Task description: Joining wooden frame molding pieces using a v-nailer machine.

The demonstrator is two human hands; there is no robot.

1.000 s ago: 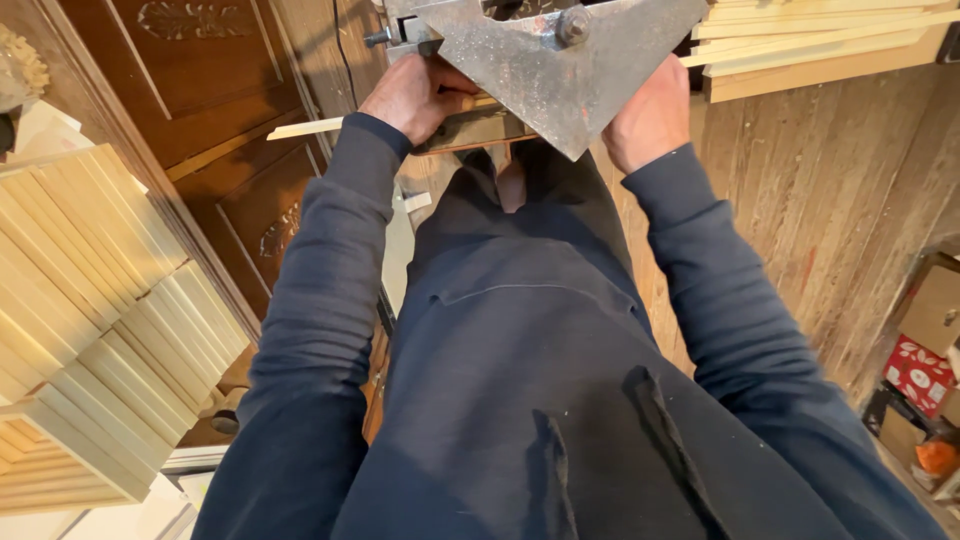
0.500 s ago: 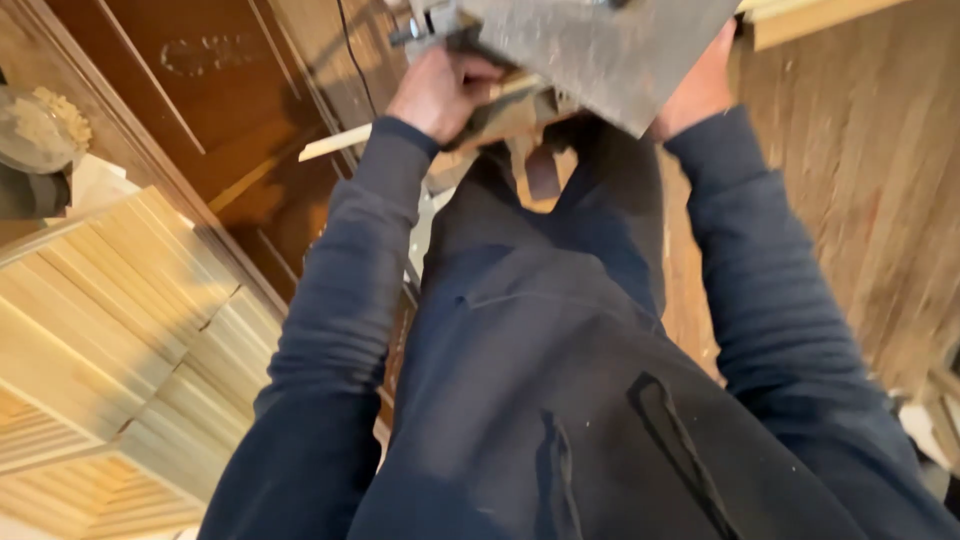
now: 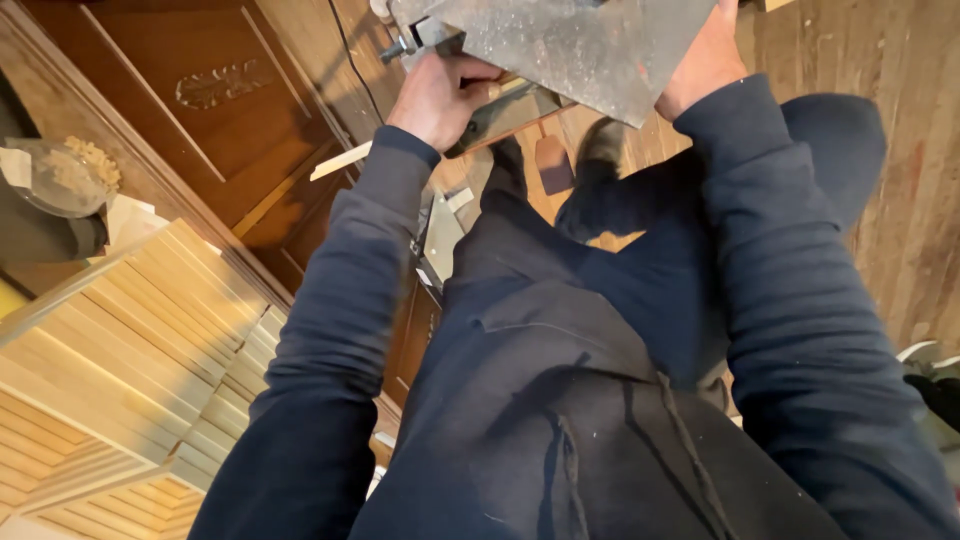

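Looking down past my dark blue sleeves, I see both hands raised to a grey, speckled metal plate (image 3: 570,45) at the top of the view. My left hand (image 3: 440,95) is curled shut around a narrow wooden strip (image 3: 505,108) that runs along the plate's lower edge, fingers wrapped over it and knuckles toward me. My right hand (image 3: 705,60) presses flat against the plate's right edge; its fingers run out of the top of the view, so I cannot tell how far they close or whether they grip anything. The plate sits tilted, its pointed corner aimed down between my arms. Just left of my left hand a small metal screw fitting (image 3: 405,42) sticks out from the plate. Below, one shoe (image 3: 600,145) stands on the plank floor (image 3: 880,130). Stacked pale wooden slats (image 3: 130,340) fill the lower left, beside a dark panelled door (image 3: 200,110).
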